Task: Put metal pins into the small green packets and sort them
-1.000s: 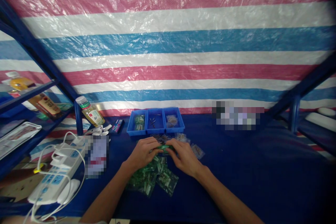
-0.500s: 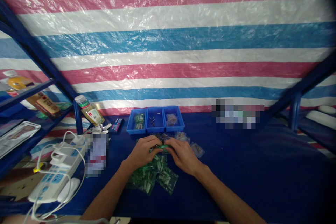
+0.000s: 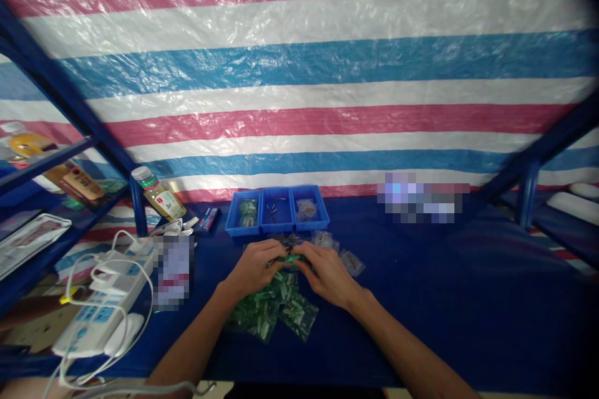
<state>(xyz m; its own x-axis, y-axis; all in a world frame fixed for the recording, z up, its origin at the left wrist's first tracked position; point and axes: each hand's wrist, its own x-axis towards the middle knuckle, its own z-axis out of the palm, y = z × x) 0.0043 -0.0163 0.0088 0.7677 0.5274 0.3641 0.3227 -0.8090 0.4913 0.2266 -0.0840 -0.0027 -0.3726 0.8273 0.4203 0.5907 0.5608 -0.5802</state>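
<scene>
Nearest, the left hand (image 3: 255,268) and right hand (image 3: 327,274) came in from the bottom edge, both curled closed, fingertips meeting around a small green item (image 3: 291,259). The fingers hid most of it; only a thin bright green strip showed, so its exact shape was hard to make out. Both hands gripped it, no gap visible btwn them.

Just below the hands lay a heap of clear plastic bags (image 3: 271,315) w/ green contents, glossy and crumpled, overlapping, its top edge tucked under the palms. A few flat clear bags (image 3: 352,262) sat loose just past the right hand on the dark blue table (image 3: 421,299), w/ darker bags (image 3: 285,240) partly hidden behind the fingers.

Further on, three blue plastic trays (image 3: 276,234) stood side by side: left one w/ green packets (image 3: 248,213), middle w/ thin dark metal pins (image 3: 270,212), right w/ a clear bag (image 3: 306,209) of brownish bits, too small to tell.

Off to the left, a white power strip (image 3: 100,318) trailed white cables (image 3: 122,262) beside a pixelated object (image 3: 173,273), unreadable. Past it stood a plastic bottle (image 3: 159,194) of yellowish liquid and a small blue box (image 3: 208,219). A second pixelated object (image 3: 421,197) sat far right. Behind everything, a blue metal shelf upright (image 3: 138,206) and a crinkly woven striped tarp (image 3: 299,75) in pink, white and blue.
</scene>
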